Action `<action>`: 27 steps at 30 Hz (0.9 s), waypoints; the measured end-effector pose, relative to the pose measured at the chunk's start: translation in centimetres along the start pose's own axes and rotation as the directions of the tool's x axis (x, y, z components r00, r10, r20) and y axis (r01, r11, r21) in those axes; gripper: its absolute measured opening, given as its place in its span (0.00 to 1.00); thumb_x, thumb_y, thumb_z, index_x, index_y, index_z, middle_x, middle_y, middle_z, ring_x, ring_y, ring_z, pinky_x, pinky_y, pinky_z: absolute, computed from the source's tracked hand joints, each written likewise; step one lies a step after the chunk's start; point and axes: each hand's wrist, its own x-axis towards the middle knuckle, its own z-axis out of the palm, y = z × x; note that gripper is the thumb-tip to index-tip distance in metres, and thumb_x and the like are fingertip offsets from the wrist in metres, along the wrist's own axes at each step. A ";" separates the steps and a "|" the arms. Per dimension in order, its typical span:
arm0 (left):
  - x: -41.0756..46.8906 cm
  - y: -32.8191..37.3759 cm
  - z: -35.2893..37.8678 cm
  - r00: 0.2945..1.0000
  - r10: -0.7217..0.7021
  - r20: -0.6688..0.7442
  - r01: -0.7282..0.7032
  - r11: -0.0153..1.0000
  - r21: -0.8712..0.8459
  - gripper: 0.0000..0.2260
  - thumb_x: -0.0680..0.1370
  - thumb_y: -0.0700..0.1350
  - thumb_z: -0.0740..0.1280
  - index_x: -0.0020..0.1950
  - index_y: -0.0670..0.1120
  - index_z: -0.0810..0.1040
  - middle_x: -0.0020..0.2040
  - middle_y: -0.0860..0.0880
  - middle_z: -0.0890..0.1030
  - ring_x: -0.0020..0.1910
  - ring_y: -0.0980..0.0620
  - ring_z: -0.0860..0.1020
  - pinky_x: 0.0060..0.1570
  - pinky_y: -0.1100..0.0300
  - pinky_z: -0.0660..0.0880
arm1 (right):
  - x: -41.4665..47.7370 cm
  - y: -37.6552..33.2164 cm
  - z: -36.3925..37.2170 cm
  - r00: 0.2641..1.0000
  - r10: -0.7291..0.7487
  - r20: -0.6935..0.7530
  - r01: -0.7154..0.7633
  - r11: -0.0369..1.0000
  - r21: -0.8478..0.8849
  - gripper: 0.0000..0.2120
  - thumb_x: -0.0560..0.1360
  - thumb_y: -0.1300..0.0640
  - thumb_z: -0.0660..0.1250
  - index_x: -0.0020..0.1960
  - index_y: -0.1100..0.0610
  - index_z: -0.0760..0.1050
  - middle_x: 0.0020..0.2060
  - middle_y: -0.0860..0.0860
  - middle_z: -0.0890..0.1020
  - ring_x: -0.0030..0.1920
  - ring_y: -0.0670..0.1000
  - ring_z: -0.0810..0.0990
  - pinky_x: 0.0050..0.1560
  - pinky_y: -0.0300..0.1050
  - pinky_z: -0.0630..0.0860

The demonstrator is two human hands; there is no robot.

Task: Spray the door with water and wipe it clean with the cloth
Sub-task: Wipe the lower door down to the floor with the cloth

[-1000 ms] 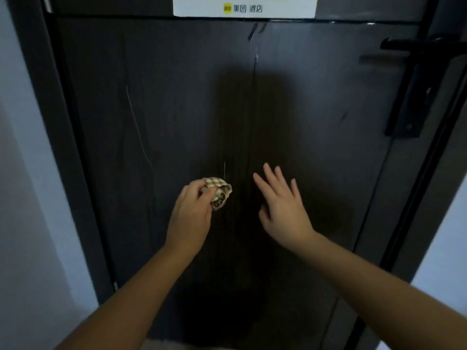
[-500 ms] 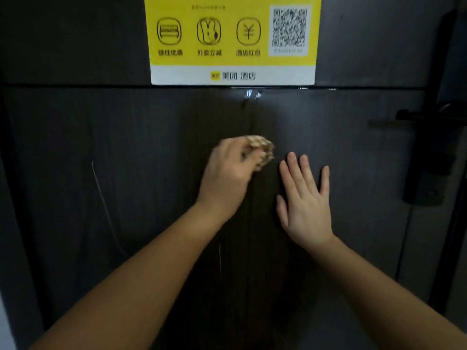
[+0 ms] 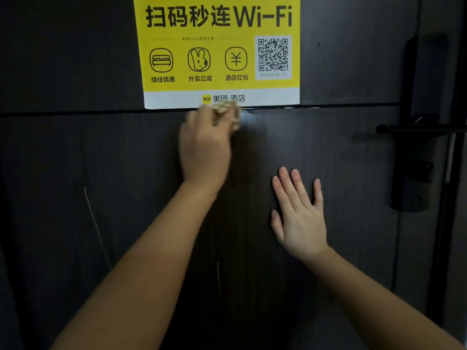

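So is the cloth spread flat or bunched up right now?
Bunched up. The cloth shows as a crumpled wad above the left hand gripping it, against the door.

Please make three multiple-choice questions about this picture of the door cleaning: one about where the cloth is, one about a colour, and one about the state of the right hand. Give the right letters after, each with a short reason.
1. Where is the cloth on the door?
A. at the lower edge of the poster
B. on the door handle
C. near the floor

2. What colour is most of the poster?
A. blue
B. yellow
C. red

3. How is the right hand?
A. curled round a spray bottle
B. pulling the handle
C. flat on the door with straight fingers

Answers:
1 A: the left hand holds the cloth at the white bottom strip of the poster.
2 B: the poster is yellow above that strip.
3 C: the right hand lies open on the door, away from the door handle.
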 end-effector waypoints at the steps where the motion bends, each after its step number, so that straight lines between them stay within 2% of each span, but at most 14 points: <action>1: -0.6 -0.7 -0.4 0.997 -0.082 -0.005 0.082 0.996 0.018 0.13 0.77 0.41 0.64 0.59 0.47 0.81 0.44 0.42 0.76 0.42 0.41 0.73 0.38 0.50 0.70 | 0.0 -0.1 0.0 1.000 0.003 0.000 -0.003 1.000 -0.004 0.29 0.76 0.51 0.57 0.75 0.58 0.59 0.76 0.54 0.58 0.77 0.54 0.54 0.73 0.65 0.50; 3: -1.7 0.1 -0.4 0.991 -0.136 0.001 0.136 0.989 0.051 0.13 0.76 0.40 0.63 0.57 0.47 0.82 0.44 0.42 0.76 0.42 0.40 0.72 0.38 0.50 0.67 | 0.0 -0.2 0.2 1.000 0.005 -0.010 -0.006 1.000 -0.008 0.29 0.76 0.51 0.57 0.75 0.58 0.59 0.76 0.54 0.58 0.77 0.54 0.53 0.73 0.65 0.50; 5: -3.3 2.9 0.1 0.999 0.025 0.042 -0.026 0.999 0.034 0.09 0.77 0.41 0.63 0.51 0.46 0.83 0.43 0.42 0.76 0.40 0.41 0.72 0.37 0.50 0.65 | -0.1 -0.2 0.2 1.000 0.002 -0.003 -0.002 1.000 -0.003 0.29 0.76 0.52 0.57 0.75 0.58 0.59 0.76 0.54 0.58 0.77 0.54 0.53 0.73 0.65 0.50; 8: -7.4 3.5 0.0 0.942 0.318 0.112 -0.314 0.948 -0.046 0.08 0.79 0.43 0.63 0.49 0.45 0.82 0.43 0.43 0.76 0.40 0.43 0.70 0.38 0.51 0.64 | -0.4 0.4 0.2 1.000 -0.018 0.004 0.018 1.000 0.012 0.29 0.77 0.53 0.57 0.76 0.58 0.57 0.76 0.54 0.57 0.77 0.54 0.52 0.74 0.64 0.49; 10: -8.0 0.3 -1.1 0.956 0.277 0.099 -0.274 0.961 -0.041 0.09 0.79 0.42 0.62 0.48 0.44 0.82 0.41 0.42 0.75 0.40 0.44 0.67 0.36 0.50 0.63 | -0.6 0.5 0.3 0.999 -0.031 0.008 0.031 0.999 0.016 0.28 0.77 0.54 0.56 0.76 0.58 0.57 0.76 0.54 0.57 0.77 0.54 0.52 0.74 0.63 0.50; 13: -9.1 -1.5 -1.8 0.995 0.029 0.092 -0.030 0.999 0.016 0.10 0.79 0.40 0.61 0.52 0.44 0.82 0.42 0.41 0.75 0.40 0.43 0.70 0.36 0.50 0.67 | -0.7 0.6 0.5 1.000 -0.019 -0.011 0.019 1.000 0.014 0.28 0.77 0.54 0.56 0.76 0.59 0.58 0.76 0.55 0.58 0.77 0.54 0.53 0.74 0.63 0.51; 15: -12.1 0.1 -1.6 0.969 0.186 0.162 -0.179 0.982 -0.055 0.10 0.80 0.42 0.61 0.49 0.45 0.83 0.42 0.42 0.76 0.40 0.43 0.71 0.38 0.50 0.68 | -0.7 0.5 0.4 1.000 -0.022 -0.016 0.023 0.999 0.024 0.28 0.77 0.54 0.56 0.76 0.59 0.59 0.76 0.55 0.58 0.77 0.54 0.53 0.74 0.63 0.50; 17: -15.3 0.8 -1.9 0.862 0.449 0.236 -0.417 0.892 -0.174 0.07 0.78 0.43 0.65 0.46 0.45 0.82 0.42 0.43 0.77 0.41 0.44 0.72 0.42 0.50 0.69 | -0.6 0.6 0.3 0.999 -0.027 -0.016 0.028 0.999 0.023 0.28 0.77 0.54 0.56 0.76 0.59 0.58 0.76 0.55 0.58 0.77 0.54 0.54 0.74 0.63 0.51; 18: -15.8 0.1 -2.2 0.832 0.501 0.239 -0.466 0.864 -0.190 0.06 0.78 0.43 0.65 0.45 0.45 0.82 0.42 0.44 0.77 0.42 0.45 0.72 0.42 0.51 0.69 | -0.7 0.6 0.3 0.999 -0.029 -0.017 0.029 0.999 0.023 0.28 0.77 0.54 0.56 0.76 0.59 0.58 0.76 0.55 0.58 0.77 0.55 0.54 0.74 0.63 0.51; 19: -15.5 -1.1 -2.3 0.851 0.473 0.231 -0.440 0.880 -0.180 0.08 0.78 0.42 0.64 0.45 0.44 0.82 0.41 0.43 0.77 0.42 0.45 0.71 0.42 0.52 0.68 | -0.7 0.6 0.4 0.999 -0.027 -0.019 0.028 0.999 0.022 0.28 0.77 0.54 0.56 0.76 0.59 0.58 0.76 0.55 0.58 0.77 0.55 0.54 0.74 0.63 0.51; 21: -14.6 -2.7 -2.8 0.955 0.226 0.194 -0.212 0.973 -0.091 0.11 0.77 0.41 0.61 0.48 0.43 0.83 0.41 0.42 0.76 0.42 0.46 0.68 0.41 0.54 0.64 | -0.7 0.5 0.4 0.999 -0.025 -0.023 0.026 0.999 0.018 0.28 0.77 0.54 0.56 0.76 0.59 0.59 0.76 0.55 0.58 0.77 0.54 0.54 0.74 0.63 0.51; 23: -15.4 -2.5 -2.9 0.984 0.017 0.176 -0.011 0.999 -0.040 0.12 0.77 0.39 0.60 0.51 0.43 0.83 0.43 0.42 0.76 0.42 0.46 0.69 0.40 0.54 0.66 | -0.7 0.6 0.4 0.999 -0.024 -0.023 0.025 0.999 0.023 0.28 0.77 0.54 0.56 0.76 0.59 0.59 0.76 0.55 0.58 0.77 0.54 0.54 0.74 0.63 0.51; 24: -16.7 -1.9 -2.9 0.978 0.044 0.206 -0.032 0.998 -0.060 0.11 0.77 0.40 0.61 0.51 0.44 0.83 0.44 0.42 0.77 0.42 0.45 0.72 0.40 0.53 0.68 | -0.7 0.6 0.4 1.000 -0.021 -0.018 0.022 0.999 0.028 0.28 0.77 0.54 0.56 0.76 0.59 0.59 0.76 0.55 0.59 0.77 0.54 0.53 0.74 0.62 0.50; 27: -20.7 -1.5 -3.1 0.881 0.370 0.295 -0.320 0.925 -0.204 0.09 0.79 0.43 0.63 0.48 0.45 0.84 0.43 0.45 0.78 0.42 0.46 0.74 0.41 0.51 0.71 | -0.9 0.4 0.1 1.000 -0.011 0.008 0.011 0.999 0.043 0.27 0.78 0.54 0.56 0.76 0.59 0.59 0.76 0.55 0.59 0.77 0.54 0.53 0.74 0.62 0.49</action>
